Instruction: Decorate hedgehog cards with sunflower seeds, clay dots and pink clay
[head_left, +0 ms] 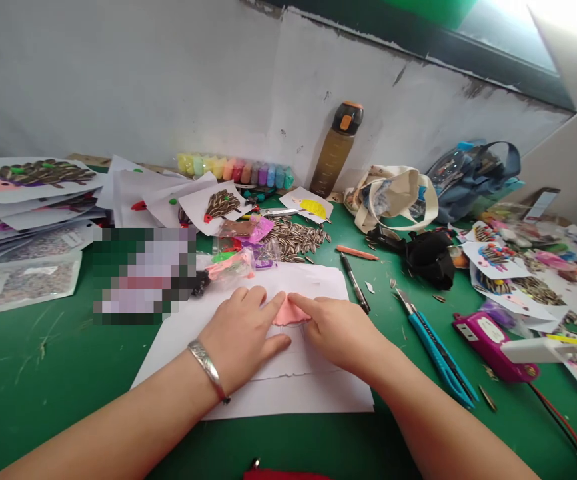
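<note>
A flat piece of pink modelling clay [288, 312] lies on a white sheet of paper [328, 397] with faint drawn lines. My left hand [243, 327] rests on the paper, fingers apart, its index fingertip touching the top of the clay. From the other side, my right hand [341, 330] presses the clay's upper edge with a stretched index finger; its other fingers curl underneath and are partly hidden. Neither hand grips anything. Beyond the paper sit small bags of clay [231, 265] and a pile of striped sunflower seeds [293, 238].
Right of the paper lie a black pen [354, 283], a blue utility knife [441, 353] and a magenta glue gun-like device [493, 347]. A bottle [336, 150] stands by the wall. Stacked seed pictures [33, 193] are at left, a row of coloured clay [236, 171] behind.
</note>
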`<state>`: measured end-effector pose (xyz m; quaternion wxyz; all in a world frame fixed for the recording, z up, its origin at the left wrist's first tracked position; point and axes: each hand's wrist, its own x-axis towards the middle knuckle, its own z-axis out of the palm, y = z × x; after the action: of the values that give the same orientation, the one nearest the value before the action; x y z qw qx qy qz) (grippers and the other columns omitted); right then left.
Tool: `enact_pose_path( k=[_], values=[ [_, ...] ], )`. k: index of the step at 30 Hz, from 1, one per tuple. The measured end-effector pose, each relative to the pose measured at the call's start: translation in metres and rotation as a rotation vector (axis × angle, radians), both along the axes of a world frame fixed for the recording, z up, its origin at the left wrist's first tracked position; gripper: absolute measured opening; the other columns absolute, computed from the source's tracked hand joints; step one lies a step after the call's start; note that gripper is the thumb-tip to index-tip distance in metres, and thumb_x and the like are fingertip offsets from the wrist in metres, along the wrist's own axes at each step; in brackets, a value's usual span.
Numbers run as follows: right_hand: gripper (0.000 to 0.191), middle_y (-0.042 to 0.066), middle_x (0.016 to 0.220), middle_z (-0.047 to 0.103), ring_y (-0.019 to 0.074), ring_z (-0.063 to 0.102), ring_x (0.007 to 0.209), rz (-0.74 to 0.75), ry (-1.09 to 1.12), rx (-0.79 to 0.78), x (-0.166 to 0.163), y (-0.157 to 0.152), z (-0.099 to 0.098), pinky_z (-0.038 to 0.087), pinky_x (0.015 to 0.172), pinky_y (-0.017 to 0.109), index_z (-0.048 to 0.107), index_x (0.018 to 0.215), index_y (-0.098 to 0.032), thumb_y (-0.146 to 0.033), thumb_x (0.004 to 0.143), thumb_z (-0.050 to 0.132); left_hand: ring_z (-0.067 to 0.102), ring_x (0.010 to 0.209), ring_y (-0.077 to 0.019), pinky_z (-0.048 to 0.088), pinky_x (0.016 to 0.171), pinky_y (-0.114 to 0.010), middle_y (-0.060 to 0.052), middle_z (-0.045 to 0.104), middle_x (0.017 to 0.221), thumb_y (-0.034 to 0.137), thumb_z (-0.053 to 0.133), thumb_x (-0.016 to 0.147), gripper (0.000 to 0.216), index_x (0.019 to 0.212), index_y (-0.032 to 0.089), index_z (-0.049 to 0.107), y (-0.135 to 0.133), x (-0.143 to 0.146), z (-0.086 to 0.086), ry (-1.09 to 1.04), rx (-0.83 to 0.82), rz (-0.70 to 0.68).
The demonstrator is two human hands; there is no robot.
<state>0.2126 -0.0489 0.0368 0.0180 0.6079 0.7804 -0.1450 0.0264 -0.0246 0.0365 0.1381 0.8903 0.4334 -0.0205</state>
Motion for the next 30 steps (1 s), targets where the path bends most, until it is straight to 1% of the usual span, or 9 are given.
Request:
enact_pose_path(
  k=[2, 4, 8, 11, 12, 16, 18, 24, 30],
  values=[
    [0.054, 0.004, 0.104, 0.072, 0.0219, 0.065, 0.083, -0.003, 0.006, -0.004, 0.001, 0.0, 0.0, 0.035, 0.059, 0.027, 0.05, 0.134, -0.033, -0.02, 0.083, 0.039, 0.05, 0.096, -0.03, 0.044, 0.086, -0.045, -0.013, 0.055, 0.106, 0.045, 0.057, 0.087, 0.049, 0.129, 0.018, 0.056, 0.0, 0.001, 0.001, 0.018, -0.006, 0.003],
    [0.054, 0.004, 0.107, 0.071, 0.0216, 0.065, 0.087, -0.006, 0.044, -0.018, 0.004, 0.0, 0.001, 0.036, 0.062, 0.027, 0.049, 0.135, -0.033, -0.021, 0.084, 0.039, 0.05, 0.095, -0.0301, 0.044, 0.085, -0.046, -0.012, 0.055, 0.105, 0.045, 0.058, 0.087, 0.048, 0.126, 0.018, 0.058, 0.001, 0.001, 0.001, 0.016, -0.004, 0.009],
    [0.059, 0.003, 0.109, 0.07, 0.0199, 0.064, 0.091, -0.011, 0.125, -0.03, 0.009, -0.002, 0.002, 0.037, 0.066, 0.027, 0.04, 0.142, -0.032, -0.018, 0.084, 0.037, 0.051, 0.095, -0.029, 0.044, 0.086, -0.044, -0.012, 0.056, 0.105, 0.045, 0.056, 0.088, 0.051, 0.131, 0.018, 0.054, 0.004, -0.003, -0.001, -0.048, -0.024, -0.014],
    [0.056, 0.002, 0.102, 0.07, 0.0195, 0.063, 0.085, 0.042, 0.099, -0.03, 0.005, -0.003, 0.002, 0.034, 0.062, 0.026, 0.045, 0.137, -0.033, -0.017, 0.083, 0.037, 0.052, 0.101, -0.0277, 0.042, 0.091, -0.042, -0.012, 0.057, 0.109, 0.042, 0.055, 0.09, 0.058, 0.139, 0.014, 0.042, 0.007, -0.009, -0.001, -0.139, -0.043, -0.029],
    [0.054, 0.002, 0.099, 0.07, 0.0194, 0.063, 0.082, 0.056, 0.077, -0.03, 0.003, -0.003, 0.002, 0.032, 0.06, 0.026, 0.048, 0.133, -0.033, -0.016, 0.083, 0.037, 0.052, 0.102, -0.0271, 0.042, 0.092, -0.042, -0.012, 0.058, 0.11, 0.041, 0.054, 0.091, 0.057, 0.139, 0.014, 0.042, 0.008, -0.01, -0.001, -0.157, -0.052, -0.033],
    [0.048, 0.002, 0.094, 0.068, 0.0188, 0.062, 0.073, 0.053, -0.035, -0.032, -0.005, -0.003, 0.002, 0.025, 0.055, 0.027, 0.05, 0.127, -0.033, -0.018, 0.084, 0.038, 0.052, 0.094, -0.0263, 0.043, 0.086, -0.041, -0.009, 0.058, 0.1, 0.037, 0.054, 0.091, 0.032, 0.115, 0.016, 0.06, 0.008, -0.013, 0.004, -0.097, -0.078, -0.083],
    [0.049, 0.002, 0.095, 0.069, 0.0188, 0.062, 0.072, 0.048, -0.061, -0.037, -0.007, -0.002, 0.002, 0.024, 0.054, 0.027, 0.049, 0.129, -0.034, -0.018, 0.084, 0.038, 0.052, 0.091, -0.0263, 0.044, 0.084, -0.041, -0.009, 0.056, 0.099, 0.034, 0.054, 0.09, 0.026, 0.106, 0.016, 0.063, 0.007, -0.012, 0.004, -0.06, -0.068, -0.091],
    [0.055, 0.004, 0.106, 0.069, 0.0203, 0.064, 0.08, 0.032, -0.036, -0.014, -0.008, -0.002, 0.002, 0.029, 0.058, 0.027, 0.045, 0.136, -0.034, -0.018, 0.084, 0.037, 0.05, 0.089, -0.0264, 0.044, 0.082, -0.042, -0.01, 0.055, 0.099, 0.03, 0.054, 0.089, 0.024, 0.106, 0.015, 0.062, 0.004, -0.008, 0.0, -0.031, -0.005, -0.075],
    [0.059, 0.004, 0.105, 0.069, 0.02, 0.064, 0.084, 0.056, 0.016, -0.003, -0.002, -0.005, 0.0, 0.031, 0.06, 0.027, 0.041, 0.139, -0.033, -0.016, 0.083, 0.037, 0.051, 0.091, -0.0261, 0.043, 0.084, -0.042, -0.01, 0.056, 0.099, 0.033, 0.054, 0.089, 0.024, 0.104, 0.015, 0.062, 0.006, -0.01, 0.0, -0.074, -0.024, -0.078]
  ],
)
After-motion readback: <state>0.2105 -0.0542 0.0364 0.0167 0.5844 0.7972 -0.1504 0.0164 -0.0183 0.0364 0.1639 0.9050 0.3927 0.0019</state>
